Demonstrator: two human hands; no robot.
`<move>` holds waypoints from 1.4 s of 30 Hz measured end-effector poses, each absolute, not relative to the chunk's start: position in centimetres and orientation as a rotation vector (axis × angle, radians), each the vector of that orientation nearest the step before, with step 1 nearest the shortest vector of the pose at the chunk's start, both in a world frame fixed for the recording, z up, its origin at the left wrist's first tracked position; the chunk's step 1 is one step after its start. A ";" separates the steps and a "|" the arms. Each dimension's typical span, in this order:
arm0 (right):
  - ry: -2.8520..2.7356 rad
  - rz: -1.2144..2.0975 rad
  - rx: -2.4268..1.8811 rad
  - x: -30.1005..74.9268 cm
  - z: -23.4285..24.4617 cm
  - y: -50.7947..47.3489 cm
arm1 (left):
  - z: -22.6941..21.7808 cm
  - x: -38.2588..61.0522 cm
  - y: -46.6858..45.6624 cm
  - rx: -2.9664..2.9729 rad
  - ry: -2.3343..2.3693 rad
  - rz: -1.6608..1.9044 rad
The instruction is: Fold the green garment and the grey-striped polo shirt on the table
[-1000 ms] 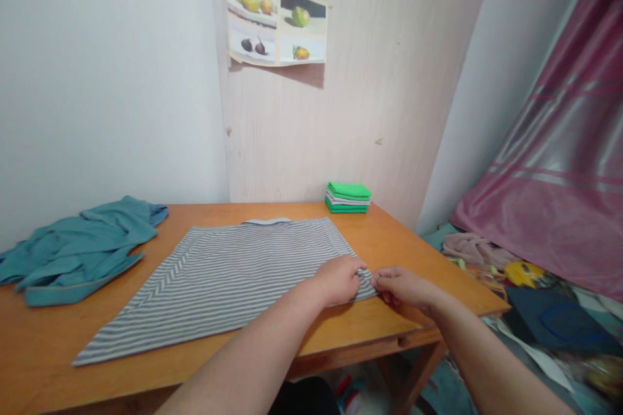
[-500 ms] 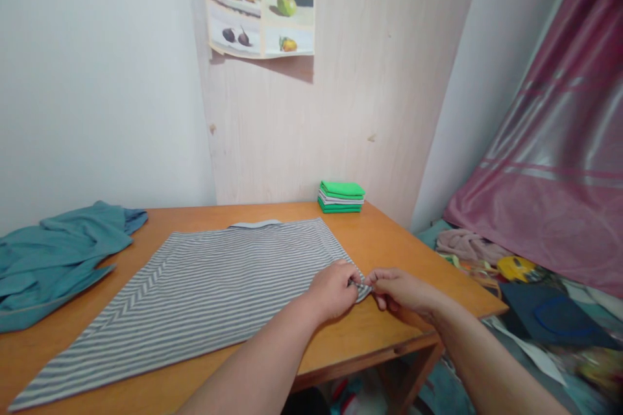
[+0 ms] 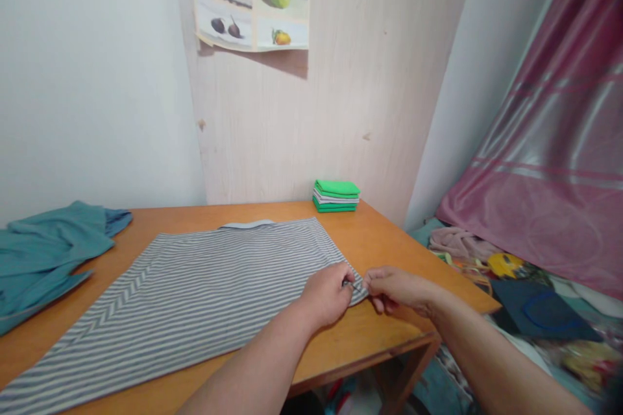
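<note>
A grey-and-white striped garment (image 3: 204,285) lies flat on the wooden table (image 3: 389,246), folded into a wide panel with its collar at the far edge. My left hand (image 3: 327,293) is closed in a pinch on the garment's near right corner. My right hand (image 3: 392,289) is closed too, its fingertips pinching the same corner from the right side. The two hands nearly touch.
A rumpled teal garment (image 3: 43,256) lies at the table's left. A small stack of folded green and white cloths (image 3: 336,195) sits at the far right corner by the wall. Right of the table are a pink curtain (image 3: 549,162) and piled clothes (image 3: 511,272).
The view has shifted right, so the table's contents sit further left in frame. Both hands stay pinched on the striped garment's corner, which has drawn slightly inward.
</note>
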State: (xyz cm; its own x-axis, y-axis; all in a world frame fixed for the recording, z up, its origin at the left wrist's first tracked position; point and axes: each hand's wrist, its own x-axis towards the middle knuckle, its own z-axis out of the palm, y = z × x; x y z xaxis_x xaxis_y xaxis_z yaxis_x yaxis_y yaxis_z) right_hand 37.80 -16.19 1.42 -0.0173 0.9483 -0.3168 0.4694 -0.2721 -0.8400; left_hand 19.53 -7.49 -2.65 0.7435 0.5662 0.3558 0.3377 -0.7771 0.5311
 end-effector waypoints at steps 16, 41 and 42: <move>-1.531 1.076 -1.843 37.3 0.1 -16.1 | -2.5 19.5 -7.6 2.521 0.857 0.860; -0.902 1.099 -1.448 34.6 0.1 -14.0 | -2.9 20.1 -5.4 1.375 0.904 1.091; -0.894 1.106 -1.411 34.3 0.1 -13.8 | -2.7 20.0 -5.2 1.264 0.903 1.114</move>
